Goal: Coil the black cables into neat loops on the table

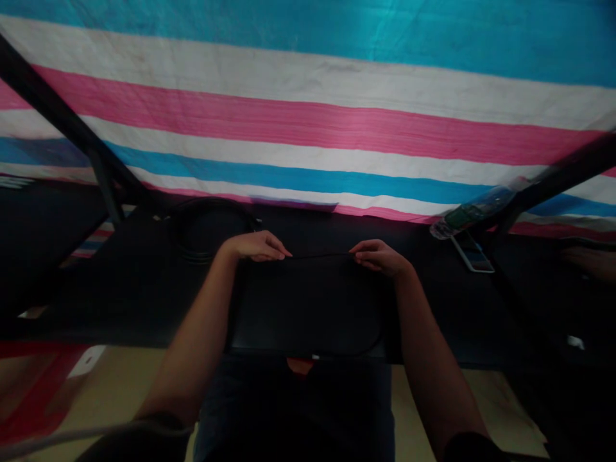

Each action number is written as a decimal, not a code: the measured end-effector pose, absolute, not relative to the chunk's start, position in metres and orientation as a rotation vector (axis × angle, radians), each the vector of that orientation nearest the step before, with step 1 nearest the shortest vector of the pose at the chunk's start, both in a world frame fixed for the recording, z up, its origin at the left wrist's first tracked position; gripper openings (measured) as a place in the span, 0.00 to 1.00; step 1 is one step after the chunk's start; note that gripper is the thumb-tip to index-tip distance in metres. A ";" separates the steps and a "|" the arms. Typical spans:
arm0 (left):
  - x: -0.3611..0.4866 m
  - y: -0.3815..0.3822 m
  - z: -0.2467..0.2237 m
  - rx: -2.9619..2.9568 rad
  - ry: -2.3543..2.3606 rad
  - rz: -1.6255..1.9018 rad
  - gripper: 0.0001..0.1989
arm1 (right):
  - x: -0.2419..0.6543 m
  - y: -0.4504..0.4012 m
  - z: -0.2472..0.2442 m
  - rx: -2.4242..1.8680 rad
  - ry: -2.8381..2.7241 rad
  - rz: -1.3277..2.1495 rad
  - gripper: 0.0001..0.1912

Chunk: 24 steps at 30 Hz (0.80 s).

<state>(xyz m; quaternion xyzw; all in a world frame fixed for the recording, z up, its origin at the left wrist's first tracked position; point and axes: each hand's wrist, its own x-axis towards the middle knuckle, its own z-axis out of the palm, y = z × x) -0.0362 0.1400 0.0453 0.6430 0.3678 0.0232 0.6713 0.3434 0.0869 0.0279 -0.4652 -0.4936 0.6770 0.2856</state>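
Observation:
A thin black cable [320, 256] runs between my two hands, nearly straight, over a dark flat surface. My left hand [260, 246] pinches it at the left between thumb and fingers. At the right, my right hand [378, 256] pinches the cable in the same way. From the right hand the cable seems to curve down toward the near edge, where a small pale piece [316, 357] shows; the dim light hides part of this stretch. Just beyond my left hand lies a coil of black cable [212, 221].
A clear plastic bottle [474, 212] leans at the back right beside a phone [472, 253]. Another person's hand [590, 262] shows at the far right, with a small white object [575, 342] nearer. Striped sheeting [308, 128] hangs behind the black table [120, 308]. A red stool [36, 398] stands lower left.

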 end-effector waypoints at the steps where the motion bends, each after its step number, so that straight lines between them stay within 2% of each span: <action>1: -0.035 0.140 0.045 1.468 0.848 0.081 0.18 | 0.345 0.088 0.028 -1.263 -1.304 1.761 0.12; 3: -0.029 0.139 0.043 1.512 0.861 0.094 0.17 | 0.347 0.089 0.026 -1.248 -1.336 1.814 0.11; 7: -0.015 0.134 0.043 1.530 0.761 -0.030 0.21 | 0.345 0.089 0.024 -1.107 -1.500 2.188 0.12; 9: -0.007 0.129 0.043 1.523 0.707 -0.111 0.23 | 0.339 0.088 0.024 -1.080 -1.527 2.251 0.12; 14: 0.024 0.113 0.038 1.481 0.674 0.005 0.23 | 0.315 0.084 0.026 -1.159 -1.450 1.996 0.14; 19: 0.028 0.116 0.034 1.417 0.726 0.228 0.23 | 0.305 0.081 0.030 -1.106 -1.434 1.991 0.19; 24: -0.014 0.128 0.044 1.369 0.732 0.082 0.19 | 0.330 0.080 0.034 -1.152 -1.411 2.027 0.14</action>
